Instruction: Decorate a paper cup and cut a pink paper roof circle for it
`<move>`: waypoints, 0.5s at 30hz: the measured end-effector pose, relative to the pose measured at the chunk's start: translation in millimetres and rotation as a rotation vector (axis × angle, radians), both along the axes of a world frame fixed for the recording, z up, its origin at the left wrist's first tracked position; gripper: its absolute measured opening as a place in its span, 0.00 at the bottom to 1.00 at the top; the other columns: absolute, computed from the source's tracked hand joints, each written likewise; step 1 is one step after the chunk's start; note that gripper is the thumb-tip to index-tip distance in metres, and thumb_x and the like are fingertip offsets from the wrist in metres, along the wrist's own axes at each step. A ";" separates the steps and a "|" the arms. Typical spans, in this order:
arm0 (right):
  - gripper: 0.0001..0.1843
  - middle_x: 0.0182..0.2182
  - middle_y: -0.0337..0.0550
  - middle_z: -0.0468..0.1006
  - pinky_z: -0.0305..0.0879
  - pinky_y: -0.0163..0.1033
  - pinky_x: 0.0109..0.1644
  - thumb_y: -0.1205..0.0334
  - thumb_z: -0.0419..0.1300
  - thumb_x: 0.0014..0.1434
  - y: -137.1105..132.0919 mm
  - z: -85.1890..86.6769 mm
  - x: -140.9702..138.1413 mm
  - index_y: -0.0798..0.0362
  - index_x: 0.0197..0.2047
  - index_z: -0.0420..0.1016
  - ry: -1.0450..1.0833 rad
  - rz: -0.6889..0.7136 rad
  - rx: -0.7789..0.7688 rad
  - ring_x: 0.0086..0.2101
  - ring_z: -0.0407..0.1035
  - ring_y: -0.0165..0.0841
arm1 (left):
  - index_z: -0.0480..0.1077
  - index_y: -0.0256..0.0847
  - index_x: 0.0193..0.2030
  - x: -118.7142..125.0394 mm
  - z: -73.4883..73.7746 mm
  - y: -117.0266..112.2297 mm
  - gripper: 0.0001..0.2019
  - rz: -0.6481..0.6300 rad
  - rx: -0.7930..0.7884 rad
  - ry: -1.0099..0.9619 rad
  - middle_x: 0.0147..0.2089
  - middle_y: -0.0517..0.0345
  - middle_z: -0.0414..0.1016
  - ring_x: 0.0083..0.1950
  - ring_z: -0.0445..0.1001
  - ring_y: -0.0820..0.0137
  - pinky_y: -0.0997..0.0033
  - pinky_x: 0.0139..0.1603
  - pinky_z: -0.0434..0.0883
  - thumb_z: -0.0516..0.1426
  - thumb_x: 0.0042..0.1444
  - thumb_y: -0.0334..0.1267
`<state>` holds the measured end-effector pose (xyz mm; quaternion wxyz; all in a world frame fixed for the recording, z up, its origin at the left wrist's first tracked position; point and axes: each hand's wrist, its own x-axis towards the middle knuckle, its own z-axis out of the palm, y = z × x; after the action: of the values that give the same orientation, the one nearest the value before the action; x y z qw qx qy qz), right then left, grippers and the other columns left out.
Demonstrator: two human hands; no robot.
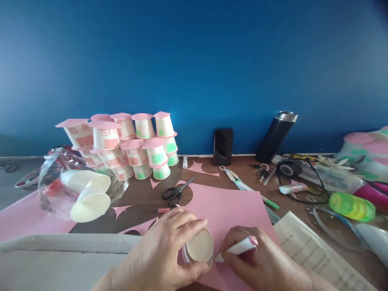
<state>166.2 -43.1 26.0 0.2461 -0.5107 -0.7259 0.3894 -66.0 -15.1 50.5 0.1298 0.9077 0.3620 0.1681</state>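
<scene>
My left hand [166,250] grips a round object with a beige top and a pale, see-through side [200,245]; its exact kind is unclear. That object rests on a sheet of pink paper [227,206]. Pinched in my right hand [263,258] is a white marker with a pink end [241,247], slanted so that its tip is at the paper close beside the round object. Beyond my left hand lie black-handled scissors [176,194] and a small pink cap [164,210].
Stacked decorated paper cups [106,135] with pink paper tops stand at back left. Plain cups [91,204] spill from a clear plastic bag [50,194]. A phone [223,146] and a black flask [275,137] lean against the blue wall. Printed sheets [312,242] lie right.
</scene>
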 end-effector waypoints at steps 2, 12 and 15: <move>0.08 0.29 0.37 0.82 0.70 0.31 0.35 0.70 0.56 0.55 0.7 -2.8 0.8 0.51 0.32 0.76 -0.013 -0.010 -0.008 0.29 0.75 0.30 | 0.65 0.46 0.58 0.2 0.8 0.6 0.28 -0.003 0.002 -0.003 0.56 0.54 0.72 0.54 0.71 0.61 0.59 0.54 0.71 0.64 0.48 0.41; 0.08 0.28 0.38 0.81 0.69 0.33 0.35 0.70 0.54 0.56 4.5 -3.8 2.9 0.52 0.32 0.74 -0.032 -0.014 0.023 0.29 0.74 0.31 | 0.64 0.45 0.58 -0.5 1.6 2.6 0.27 -0.025 -0.001 -0.007 0.55 0.53 0.73 0.53 0.71 0.60 0.55 0.57 0.69 0.62 0.50 0.42; 0.08 0.29 0.38 0.81 0.69 0.33 0.36 0.70 0.54 0.56 5.6 -5.0 2.8 0.52 0.32 0.75 -0.034 -0.021 0.023 0.30 0.75 0.32 | 0.64 0.45 0.58 -0.6 1.1 3.2 0.26 -0.033 0.001 -0.003 0.54 0.53 0.73 0.53 0.71 0.60 0.54 0.58 0.68 0.61 0.51 0.43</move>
<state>169.0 -37.4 21.0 0.2434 -0.5219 -0.7291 0.3698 -66.6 -11.9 51.6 0.1325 0.9133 0.3467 0.1677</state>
